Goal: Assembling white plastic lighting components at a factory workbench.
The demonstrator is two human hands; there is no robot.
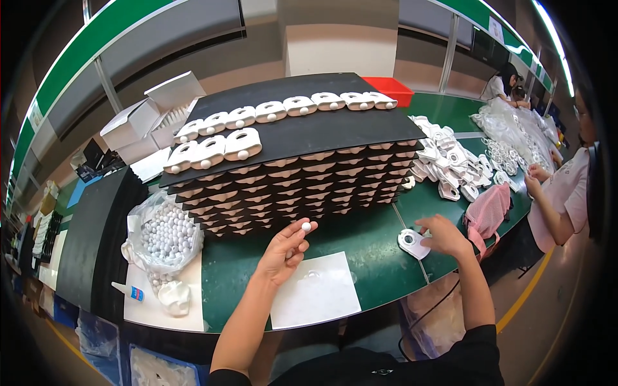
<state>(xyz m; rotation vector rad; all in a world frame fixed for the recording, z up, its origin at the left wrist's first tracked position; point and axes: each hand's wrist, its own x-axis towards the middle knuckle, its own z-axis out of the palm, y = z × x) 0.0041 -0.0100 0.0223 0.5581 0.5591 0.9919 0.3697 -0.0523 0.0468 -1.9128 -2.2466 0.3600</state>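
Note:
My left hand [283, 252] pinches a small white ball [306, 226] between thumb and fingertips, above the green table and beside a white sheet of paper [315, 289]. To the right, my right hand [445, 235] has its thumb and curved fingers at the edge of a white plastic part with a round hole [412, 247]. Ahead stands a stack of black boards [335, 136] with white parts between the layers. Rows of similar parts [241, 144], each with a ball at its front, lie on the top board.
At left are a clear bag of white balls [168, 233], a small glue bottle [133, 293] and black boards [96, 238]. A heap of white parts [450, 157] and a pink mesh cloth [487, 215] lie right. A red bin [393, 91] stands behind. Other people work at right.

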